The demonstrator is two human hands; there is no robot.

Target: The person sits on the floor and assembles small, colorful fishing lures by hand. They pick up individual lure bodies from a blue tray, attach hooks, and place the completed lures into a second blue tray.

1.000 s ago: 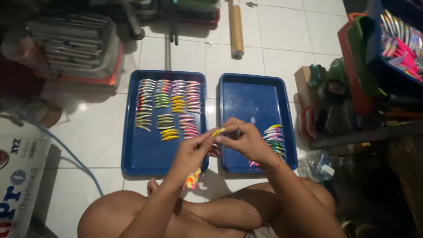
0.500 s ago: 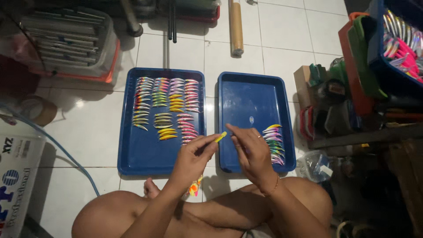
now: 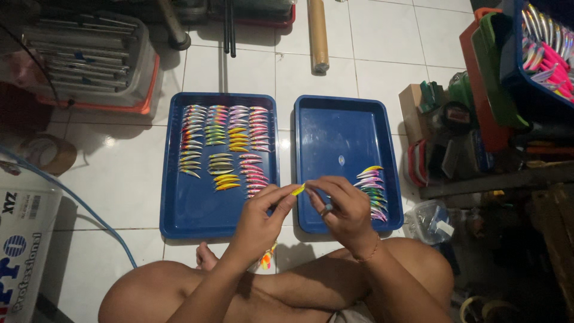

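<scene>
Left hand: the left hand is raised over the gap between the two trays, its fingers pinched narrowly on the near end of a small yellow lure.
Right hand: the right hand is curled close beside it, fingertips brought to the other end of the same lure; whether it truly grips the lure cannot be told.
Yellow lure: it is held in the air, tilted, just above the inner edge of the right tray, between the two hands.
Left tray: the blue left tray is laid flat on the white tiled floor; rows of colourful lures are lined up in columns across its upper half.
Right tray: it is set just beside the left one; a short stack of lures is ranged along its right side, near the right hand, and the rest of its bottom is seen bare.
Legs: crossed bare legs are seen below the hands, with a foot near the front rim of the left tray.
Surroundings: a wooden stick is laid on the floor beyond the trays, and a white carton is placed at the far left.
</scene>
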